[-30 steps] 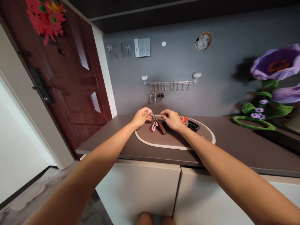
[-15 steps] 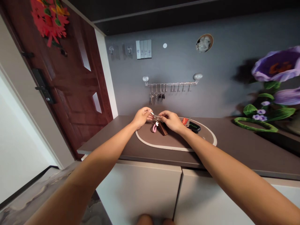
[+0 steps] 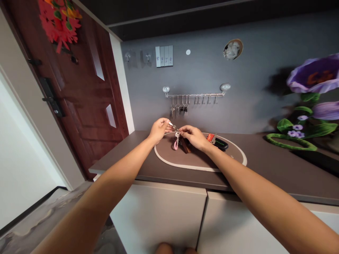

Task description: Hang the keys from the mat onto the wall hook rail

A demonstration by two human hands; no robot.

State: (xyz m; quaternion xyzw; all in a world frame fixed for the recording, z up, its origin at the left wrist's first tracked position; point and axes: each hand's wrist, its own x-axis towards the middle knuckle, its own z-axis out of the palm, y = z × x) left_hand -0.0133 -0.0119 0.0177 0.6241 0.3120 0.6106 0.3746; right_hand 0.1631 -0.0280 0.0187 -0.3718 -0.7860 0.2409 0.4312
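Note:
Above the oval mat (image 3: 169, 160), my left hand (image 3: 159, 130) pinches a silver metal piece on a bunch of keys (image 3: 177, 134). The fingertips of my right hand (image 3: 194, 137) are closed on the same bunch's ring, just to the right. A key hangs down between the two hands, with a pink loop (image 3: 176, 144) below it. A brown strip-like piece (image 3: 186, 146), perhaps a leather fob, slants under my right fingers. Beyond my right wrist lie a black case-like item (image 3: 221, 144) with green lettering and a red item (image 3: 210, 137) with a key by it.
Several keys (image 3: 181, 110) hang on a clear hook rail (image 3: 196, 95) on the grey wall. Purple artificial flowers (image 3: 312, 76) stand on the right of the brown counter (image 3: 265, 169). A dark red door (image 3: 79, 102) is at left. A dark shelf (image 3: 198, 17) runs overhead.
My left hand has lifted slightly with its metal piece, turning the bunch. A key now hangs plainly above the pink loop. My right hand keeps nearly the same place. The view shifted slightly.

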